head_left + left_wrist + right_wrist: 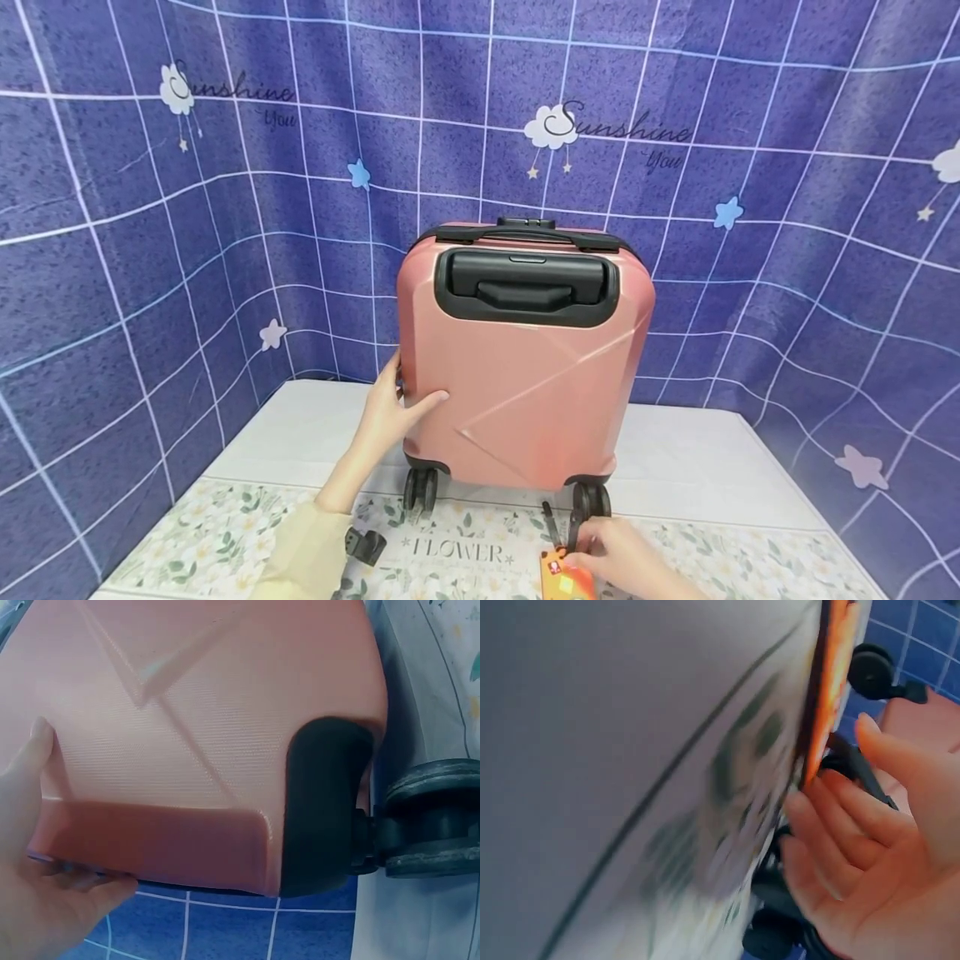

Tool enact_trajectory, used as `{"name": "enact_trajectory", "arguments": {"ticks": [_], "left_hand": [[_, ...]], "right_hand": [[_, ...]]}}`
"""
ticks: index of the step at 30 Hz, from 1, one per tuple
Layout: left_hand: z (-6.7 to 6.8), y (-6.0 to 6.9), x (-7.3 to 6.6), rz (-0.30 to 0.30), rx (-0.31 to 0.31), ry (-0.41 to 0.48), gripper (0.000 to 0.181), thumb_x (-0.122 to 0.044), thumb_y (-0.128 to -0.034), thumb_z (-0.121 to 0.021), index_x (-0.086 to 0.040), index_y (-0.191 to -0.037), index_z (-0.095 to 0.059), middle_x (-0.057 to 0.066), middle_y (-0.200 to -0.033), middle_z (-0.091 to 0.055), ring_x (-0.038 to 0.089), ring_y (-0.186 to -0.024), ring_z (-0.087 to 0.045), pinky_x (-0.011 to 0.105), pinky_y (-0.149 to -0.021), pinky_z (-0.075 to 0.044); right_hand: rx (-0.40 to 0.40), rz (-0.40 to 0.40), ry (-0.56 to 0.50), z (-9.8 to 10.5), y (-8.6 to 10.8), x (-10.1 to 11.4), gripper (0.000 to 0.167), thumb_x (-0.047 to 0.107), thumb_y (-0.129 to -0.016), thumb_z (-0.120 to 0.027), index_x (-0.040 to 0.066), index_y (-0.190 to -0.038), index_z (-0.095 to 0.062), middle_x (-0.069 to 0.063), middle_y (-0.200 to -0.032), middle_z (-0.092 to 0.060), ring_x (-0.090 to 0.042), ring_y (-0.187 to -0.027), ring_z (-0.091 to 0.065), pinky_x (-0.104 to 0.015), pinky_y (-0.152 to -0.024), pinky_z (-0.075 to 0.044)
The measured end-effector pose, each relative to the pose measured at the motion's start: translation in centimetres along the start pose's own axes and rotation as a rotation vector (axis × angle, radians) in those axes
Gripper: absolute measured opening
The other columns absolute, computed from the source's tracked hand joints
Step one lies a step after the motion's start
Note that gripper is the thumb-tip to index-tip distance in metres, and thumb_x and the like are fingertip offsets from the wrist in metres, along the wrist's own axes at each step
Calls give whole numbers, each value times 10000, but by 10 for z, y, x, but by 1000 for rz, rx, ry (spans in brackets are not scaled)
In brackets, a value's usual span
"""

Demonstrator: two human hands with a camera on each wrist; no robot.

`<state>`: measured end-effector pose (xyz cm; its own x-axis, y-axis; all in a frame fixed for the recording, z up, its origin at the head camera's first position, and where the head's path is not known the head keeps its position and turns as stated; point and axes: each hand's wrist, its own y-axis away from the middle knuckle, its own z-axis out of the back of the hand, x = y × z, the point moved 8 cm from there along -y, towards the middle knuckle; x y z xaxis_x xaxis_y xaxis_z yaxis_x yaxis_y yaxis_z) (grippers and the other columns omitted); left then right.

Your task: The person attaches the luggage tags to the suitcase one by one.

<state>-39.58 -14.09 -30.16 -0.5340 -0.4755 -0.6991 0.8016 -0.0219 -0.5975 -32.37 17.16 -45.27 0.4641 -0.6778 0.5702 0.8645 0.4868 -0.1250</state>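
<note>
A pink hard-shell suitcase [525, 392] stands upright on its wheels, its black recessed handle facing me. My left hand [393, 412] grips its left side, with the thumb on the front panel and the fingers round the edge; the left wrist view shows this hand [64, 855] near a black corner guard [326, 810]. Low by the right front wheel [592, 500], my right hand [618, 554] touches an orange luggage tag [562, 577] with a black strap [551, 525]. In the right wrist view, the right hand's [877, 832] thumb stands apart from the tag [834, 682].
A black strap-like item [366, 546] lies left of the tag, partly behind the left sleeve [303, 554]. The white table [697, 458] carries a floral runner [465, 521] lettered FLOWER. Blue gridded curtain [465, 125] surrounds the back and sides.
</note>
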Motion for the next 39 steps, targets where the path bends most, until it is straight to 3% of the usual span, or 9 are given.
{"name": "enact_trajectory", "arguments": {"ticks": [5,14,22,29,34,39], "left_hand": [[1,3,-1,11,-21,-2,915,-289,-724,-810,-111,-1463,-300,163,-1332,-498,319,-1188,-523,484,-938,-483],[0,3,0,33,-5,15,925,-308,-736,-800,-109,-1472,-278,156,-1375,-463,314,-1229,-495,465,-968,-467],[2,4,0,17,-24,19,909,-290,-728,-808,-106,-1461,-303,155,-1323,-501,301,-1201,-513,468,-958,-474],[1,3,0,15,-17,17,922,-306,-732,-803,-106,-1469,-286,161,-1357,-482,308,-1215,-507,460,-971,-466],[0,3,2,27,-12,16,924,-317,-734,-800,-106,-1470,-282,151,-1381,-462,308,-1221,-503,455,-977,-463],[0,3,3,36,-12,15,919,-319,-738,-796,-97,-1467,-282,155,-1380,-459,309,-1224,-498,460,-981,-459]], "right_hand": [[33,-22,-117,-8,-1,-1,226,329,-797,-726,114,-752,-674,99,-648,-592,35,-555,-456,-184,-509,-398],[-33,-12,14,-5,-3,3,205,335,-755,-749,131,-758,-724,99,-695,-567,37,-621,-437,-218,-557,-396],[-18,-58,-5,-7,-5,1,186,293,-742,-750,123,-698,-690,102,-686,-525,11,-583,-413,-215,-535,-371],[-52,-19,-1,-2,-6,2,221,287,-736,-746,124,-667,-613,99,-666,-545,28,-567,-416,-204,-522,-377],[-8,66,-87,-4,-6,7,181,258,-799,-708,124,-740,-600,84,-702,-604,42,-623,-492,-196,-571,-433],[75,46,-204,-10,-5,5,227,224,-872,-647,87,-770,-498,33,-742,-656,17,-638,-552,-207,-565,-455]]}}
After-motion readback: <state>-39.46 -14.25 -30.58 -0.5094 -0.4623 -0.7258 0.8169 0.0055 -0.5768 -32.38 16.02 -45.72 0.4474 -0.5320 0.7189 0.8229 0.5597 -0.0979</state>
